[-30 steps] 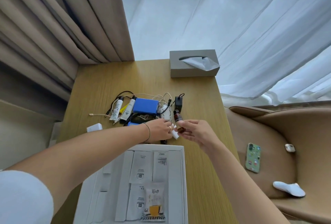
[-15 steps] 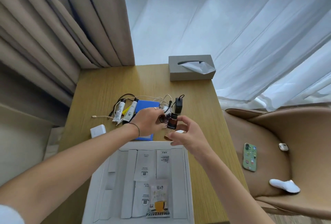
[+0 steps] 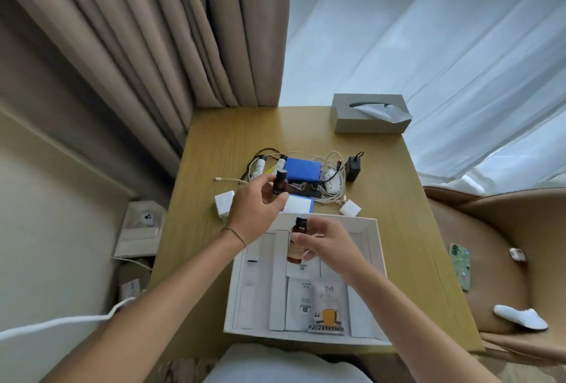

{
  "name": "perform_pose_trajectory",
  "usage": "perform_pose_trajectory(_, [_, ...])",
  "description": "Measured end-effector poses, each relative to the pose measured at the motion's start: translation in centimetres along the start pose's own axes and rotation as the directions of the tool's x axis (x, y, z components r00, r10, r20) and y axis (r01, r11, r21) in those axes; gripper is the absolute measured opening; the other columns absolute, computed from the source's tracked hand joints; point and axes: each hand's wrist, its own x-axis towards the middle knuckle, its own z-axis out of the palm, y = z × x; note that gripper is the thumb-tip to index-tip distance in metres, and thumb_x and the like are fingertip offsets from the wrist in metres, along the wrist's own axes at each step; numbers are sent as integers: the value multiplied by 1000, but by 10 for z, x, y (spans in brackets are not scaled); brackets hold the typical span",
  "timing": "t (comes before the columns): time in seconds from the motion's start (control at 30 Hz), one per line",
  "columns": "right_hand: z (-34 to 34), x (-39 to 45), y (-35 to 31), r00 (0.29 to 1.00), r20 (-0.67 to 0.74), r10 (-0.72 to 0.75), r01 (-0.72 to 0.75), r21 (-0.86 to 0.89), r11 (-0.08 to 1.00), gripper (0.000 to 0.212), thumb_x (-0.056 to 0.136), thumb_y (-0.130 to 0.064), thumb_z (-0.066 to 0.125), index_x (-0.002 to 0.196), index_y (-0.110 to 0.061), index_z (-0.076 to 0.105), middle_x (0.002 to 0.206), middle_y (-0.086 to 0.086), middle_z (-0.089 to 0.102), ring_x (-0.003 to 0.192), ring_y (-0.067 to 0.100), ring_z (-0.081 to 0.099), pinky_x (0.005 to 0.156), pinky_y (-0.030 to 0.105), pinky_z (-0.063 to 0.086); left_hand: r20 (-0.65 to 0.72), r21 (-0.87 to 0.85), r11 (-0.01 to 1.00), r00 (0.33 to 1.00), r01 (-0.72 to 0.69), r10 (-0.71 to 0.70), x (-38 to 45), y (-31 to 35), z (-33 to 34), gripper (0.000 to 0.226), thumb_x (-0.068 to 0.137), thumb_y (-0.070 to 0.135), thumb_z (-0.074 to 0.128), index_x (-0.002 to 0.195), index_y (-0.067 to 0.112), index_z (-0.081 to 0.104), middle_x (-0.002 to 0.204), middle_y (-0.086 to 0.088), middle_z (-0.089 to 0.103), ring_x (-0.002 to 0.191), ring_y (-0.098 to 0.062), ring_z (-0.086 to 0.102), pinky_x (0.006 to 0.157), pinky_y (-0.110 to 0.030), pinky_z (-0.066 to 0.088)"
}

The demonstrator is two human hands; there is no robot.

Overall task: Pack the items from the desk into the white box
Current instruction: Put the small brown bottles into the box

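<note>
The white box [image 3: 378, 260] lies open on the near part of the wooden desk [image 3: 398, 193], with several white sachets and one printed sachet [image 3: 327, 309] inside. My right hand [image 3: 329, 245] grips an amber bottle with a black cap [image 3: 296, 245] over the box's far end. My left hand [image 3: 258, 208] holds a smaller dark bottle [image 3: 280, 185] upright above the desk, just beyond the box. Behind them lie a blue pack [image 3: 303, 170], two white tubes [image 3: 257, 166], tangled cables, a black adapter [image 3: 352, 168] and white chargers [image 3: 350, 208].
A grey tissue box [image 3: 367, 114] stands at the desk's far right corner. A white plug block [image 3: 223, 203] lies near the left edge. Curtains hang behind. A tan chair at right carries a green phone [image 3: 459, 264] and a white slipper [image 3: 520, 318].
Both hands have lifted back from the item pile toward me. The right hand carried its amber bottle over the box; the left hand now holds a second small bottle up.
</note>
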Motion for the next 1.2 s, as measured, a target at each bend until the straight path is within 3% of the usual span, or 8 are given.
perform_pose_trajectory(0.13, [32,-1,19,999,12,45,-43,-123,991,27,85,-15,79,109,-16,67,90,11,76,68,13,70,67,33,57,-39,-30,997,997,69,-70,-30,-13,-23,17,85,31,71,101,28,65,77,12,72,72,-3,68,64,-17,53])
perform_pose_trajectory(0.3, [67,7,54,998,16,58,-47,-402,914,31,84,-24,80,102,-36,58,85,-6,74,77,7,72,69,27,60,-57,-73,992,992,104,-108,-62,-27,-42,15,86,31,71,101,28,66,81,16,71,77,3,67,64,-10,51])
perform_pose_trajectory(0.57, [111,18,86,989,100,109,4,-756,654,30,84,-25,76,97,-37,52,83,-13,58,78,10,62,64,27,56,-47,-107,980,984,168,-174,-88,-44,-61,32,88,27,72,118,28,59,91,16,72,80,5,68,66,-13,55])
perform_pose_trajectory(0.77, [122,20,92,990,106,93,47,-868,494,17,87,-31,76,99,-18,73,96,-2,61,82,17,61,75,31,58,47,-79,979,981,190,-187,-89,-47,-64,41,88,20,70,123,32,51,85,9,73,70,-1,70,63,-28,61])
perform_pose_trajectory(0.93, [119,16,92,992,81,96,20,-855,519,21,89,-19,71,109,-18,66,99,1,65,85,18,58,68,30,51,147,-22,980,971,196,-191,-75,-34,-47,40,87,22,70,119,33,49,91,5,68,71,-12,69,65,-37,62])
perform_pose_trajectory(1.03, [116,15,93,994,97,50,61,-874,482,17,86,-15,70,100,-20,63,94,-1,57,91,22,58,66,32,46,169,66,983,969,171,-180,-65,-30,-32,41,84,23,72,116,33,49,81,10,64,66,-8,66,59,-28,58])
perform_pose_trajectory(1.13, [113,18,88,983,181,34,153,-906,394,12,86,-14,66,97,-14,70,111,4,56,98,25,54,73,38,53,189,157,973,962,170,-199,-59,-25,-18,43,82,22,73,116,31,50,79,12,63,66,-4,62,53,-11,45])
perform_pose_trajectory(1.2, [109,19,83,973,214,85,164,-903,397,16,89,-15,60,101,-14,70,119,8,56,96,25,55,76,40,55,215,216,959,949,183,-229,-56,-21,-8,43,82,21,72,120,28,52,88,3,68,76,-14,65,61,-18,49])
